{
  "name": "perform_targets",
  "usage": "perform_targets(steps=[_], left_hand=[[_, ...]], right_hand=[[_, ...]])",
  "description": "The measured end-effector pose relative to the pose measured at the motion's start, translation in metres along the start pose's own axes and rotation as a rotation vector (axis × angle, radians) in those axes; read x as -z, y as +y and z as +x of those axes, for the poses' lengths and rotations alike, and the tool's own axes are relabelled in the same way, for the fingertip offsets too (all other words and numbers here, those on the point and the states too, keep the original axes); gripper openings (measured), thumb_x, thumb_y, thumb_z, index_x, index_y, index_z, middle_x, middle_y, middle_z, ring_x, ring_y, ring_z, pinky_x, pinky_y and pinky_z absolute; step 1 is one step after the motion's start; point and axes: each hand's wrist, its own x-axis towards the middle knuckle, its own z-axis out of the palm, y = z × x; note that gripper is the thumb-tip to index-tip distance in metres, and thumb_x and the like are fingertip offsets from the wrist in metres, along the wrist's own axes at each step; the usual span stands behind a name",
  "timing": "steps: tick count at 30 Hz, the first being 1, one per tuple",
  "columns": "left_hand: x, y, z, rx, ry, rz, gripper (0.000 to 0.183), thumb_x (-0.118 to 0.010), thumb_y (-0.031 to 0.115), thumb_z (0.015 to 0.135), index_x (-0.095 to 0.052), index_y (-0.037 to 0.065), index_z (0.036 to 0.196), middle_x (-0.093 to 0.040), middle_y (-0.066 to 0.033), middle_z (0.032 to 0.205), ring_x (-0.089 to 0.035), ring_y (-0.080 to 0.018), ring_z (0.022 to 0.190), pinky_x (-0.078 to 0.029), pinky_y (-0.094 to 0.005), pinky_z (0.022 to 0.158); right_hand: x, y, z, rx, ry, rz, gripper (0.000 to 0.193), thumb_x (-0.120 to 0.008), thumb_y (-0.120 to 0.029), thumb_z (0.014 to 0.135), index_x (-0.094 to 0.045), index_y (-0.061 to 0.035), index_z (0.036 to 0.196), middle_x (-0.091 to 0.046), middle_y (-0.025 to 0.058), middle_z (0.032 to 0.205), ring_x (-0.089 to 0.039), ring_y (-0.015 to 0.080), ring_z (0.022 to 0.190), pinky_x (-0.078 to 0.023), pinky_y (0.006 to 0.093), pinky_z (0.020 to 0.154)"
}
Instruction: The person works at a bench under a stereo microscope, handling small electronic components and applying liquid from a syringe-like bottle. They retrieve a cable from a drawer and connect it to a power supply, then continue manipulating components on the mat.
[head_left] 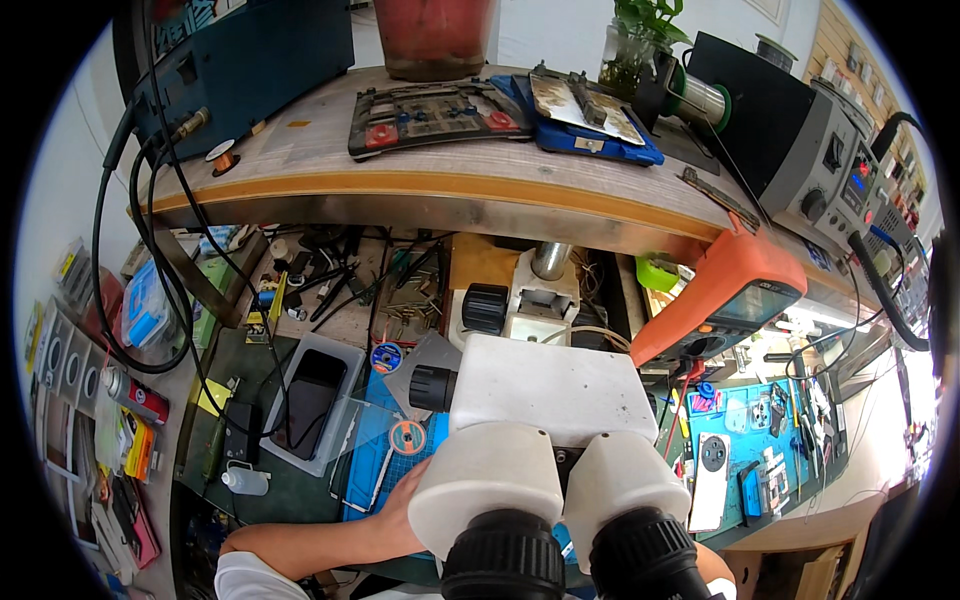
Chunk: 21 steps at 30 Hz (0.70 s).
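A white stereo microscope (550, 390) with two black eyepieces stands right in front of me and covers most of the work spot. From the lower left my left forearm reaches in, and the back of my left hand (404, 508) goes behind the microscope; its fingers are hidden. Below it lies a blue work mat (365, 488), with an orange-centred spool (408, 437) close by. Only a bit of my right arm shows beside the right eyepiece; the right hand itself is hidden. Whatever lies under the microscope cannot be seen.
Left of the mat, a dark phone (309, 400) lies in a clear plastic tray (345, 372), near a small white bottle (245, 480). An orange multimeter (720, 300) leans at right, above a white phone (711, 480). A wooden shelf (300, 190) crosses behind; black cables hang at left.
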Motion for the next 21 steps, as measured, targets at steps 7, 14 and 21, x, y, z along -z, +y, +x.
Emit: perform_targets(steps=[7, 14, 21], left_hand=[[-0.001, -0.001, -0.002, -0.012, -0.005, 0.038, 0.053, -0.077, 0.023, 0.078, -0.064, 0.005, 0.126, -0.061, -0.0162, 0.13, -0.056, -0.0387, 0.122, -0.046, -0.0467, 0.103], [-0.001, -0.001, -0.003, -0.033, 0.041, -0.007, 0.054, -0.077, 0.024, 0.078, -0.063, 0.003, 0.126, -0.059, -0.019, 0.13, -0.055, -0.0413, 0.122, -0.046, -0.0484, 0.103], [0.0, -0.002, -0.003, -0.023, 0.001, 0.0, 0.055, -0.076, 0.026, 0.079, -0.062, 0.003, 0.127, -0.057, -0.0207, 0.134, -0.053, -0.0423, 0.125, -0.044, -0.0497, 0.105]], right_hand=[[0.0, -0.001, -0.001, 0.071, -0.024, -0.374, 0.042, -0.037, -0.021, 0.106, -0.044, -0.0075, 0.145, -0.055, 0.0156, 0.139, -0.059, 0.0299, 0.123, -0.048, 0.045, 0.106], [-0.02, -0.008, 0.0, 0.136, -0.045, -0.495, 0.041, -0.043, -0.018, 0.104, -0.047, -0.008, 0.143, -0.058, 0.0132, 0.135, -0.059, 0.0302, 0.122, -0.048, 0.0447, 0.105], [-0.022, -0.007, -0.004, 0.02, 0.111, -0.054, 0.045, -0.055, -0.016, 0.099, -0.048, -0.0086, 0.143, -0.06, 0.0124, 0.133, -0.059, 0.0296, 0.123, -0.049, 0.046, 0.104]])
